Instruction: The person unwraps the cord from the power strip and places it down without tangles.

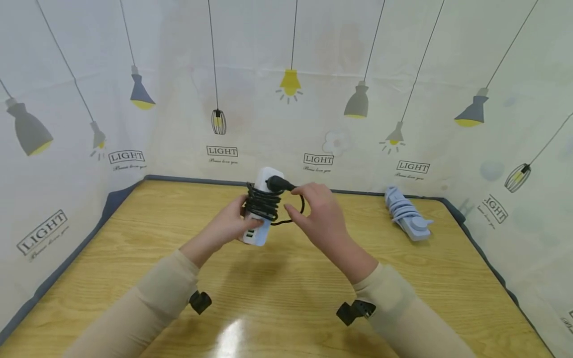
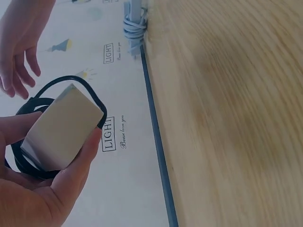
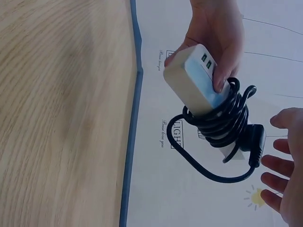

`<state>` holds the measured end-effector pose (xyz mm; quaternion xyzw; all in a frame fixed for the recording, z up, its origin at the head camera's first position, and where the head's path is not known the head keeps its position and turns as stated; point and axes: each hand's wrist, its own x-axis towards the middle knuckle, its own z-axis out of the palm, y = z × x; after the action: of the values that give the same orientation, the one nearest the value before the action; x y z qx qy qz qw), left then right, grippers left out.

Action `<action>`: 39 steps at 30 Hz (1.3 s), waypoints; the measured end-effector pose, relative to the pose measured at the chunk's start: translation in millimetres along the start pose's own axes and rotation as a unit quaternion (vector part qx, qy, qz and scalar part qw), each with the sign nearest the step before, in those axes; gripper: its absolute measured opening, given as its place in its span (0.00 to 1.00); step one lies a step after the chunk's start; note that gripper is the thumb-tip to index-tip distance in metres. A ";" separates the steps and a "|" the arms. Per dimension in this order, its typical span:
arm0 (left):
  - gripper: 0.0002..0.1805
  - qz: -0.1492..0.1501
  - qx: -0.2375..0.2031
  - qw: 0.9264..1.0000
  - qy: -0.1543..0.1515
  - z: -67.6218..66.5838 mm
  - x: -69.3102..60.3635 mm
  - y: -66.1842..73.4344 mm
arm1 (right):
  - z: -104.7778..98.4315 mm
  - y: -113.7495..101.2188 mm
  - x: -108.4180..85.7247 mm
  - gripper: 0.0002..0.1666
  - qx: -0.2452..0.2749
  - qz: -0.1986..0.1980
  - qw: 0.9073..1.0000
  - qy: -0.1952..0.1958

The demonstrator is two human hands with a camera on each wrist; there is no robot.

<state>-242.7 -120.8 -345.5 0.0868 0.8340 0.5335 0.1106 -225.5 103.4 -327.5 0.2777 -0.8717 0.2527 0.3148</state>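
Left hand is gripping a white power strip; black cord is encircling it, right hand hovering loose-fingered beside it.

We look into what seems a screened-off tabletop workspace: a wood-grain tabletop meets pale sheeting on its left, far and right sides, printed with hanging lamps and boxed "LIGHT" lettering. Whether it stands in a home or studio, we cannot tell.
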 end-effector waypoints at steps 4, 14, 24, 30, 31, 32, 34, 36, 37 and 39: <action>0.43 0.025 0.062 0.998 -0.005 1.0 -3.7 1.6 | -2.8 2.0 1.3 0.15 0.015 0.009 1.000 0.013; 0.40 0.054 0.113 0.992 -0.031 3.2 -8.9 6.7 | -4.8 1.0 6.9 0.23 0.028 0.094 0.992 -0.084; 0.40 0.057 0.124 0.990 -0.041 7.6 -8.9 11.2 | -5.3 2.3 11.3 0.25 0.038 0.139 0.978 -0.154; 0.42 0.059 0.123 0.990 -0.048 7.9 -8.1 15.6 | -8.1 2.3 14.7 0.22 0.055 0.135 0.974 -0.172; 0.43 0.057 0.124 0.989 -0.048 7.7 -8.0 15.6 | -8.1 2.2 15.4 0.22 0.058 0.136 0.973 -0.174; 0.43 0.056 0.124 0.990 -0.047 7.6 -8.1 16.0 | -8.3 2.1 16.0 0.22 0.059 0.137 0.973 -0.175; 0.45 0.056 0.117 0.990 -0.045 7.6 -8.4 16.5 | -8.1 2.2 17.4 0.21 0.059 0.137 0.973 -0.174; 0.47 0.054 0.111 0.992 -0.039 7.9 -8.4 17.0 | -7.9 2.2 18.6 0.21 0.055 0.136 0.974 -0.170; 0.48 0.054 0.112 0.992 -0.033 8.1 -8.6 17.4 | -8.0 1.9 19.1 0.20 0.052 0.136 0.975 -0.167; 0.50 0.056 0.121 0.991 -0.019 9.0 -8.8 18.1 | -7.6 1.7 19.9 0.20 0.043 0.135 0.977 -0.161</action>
<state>-231.3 -107.7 -331.9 0.1568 0.8840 0.4321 0.0852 -236.3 102.8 -309.1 0.2080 -0.9289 0.2817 0.1208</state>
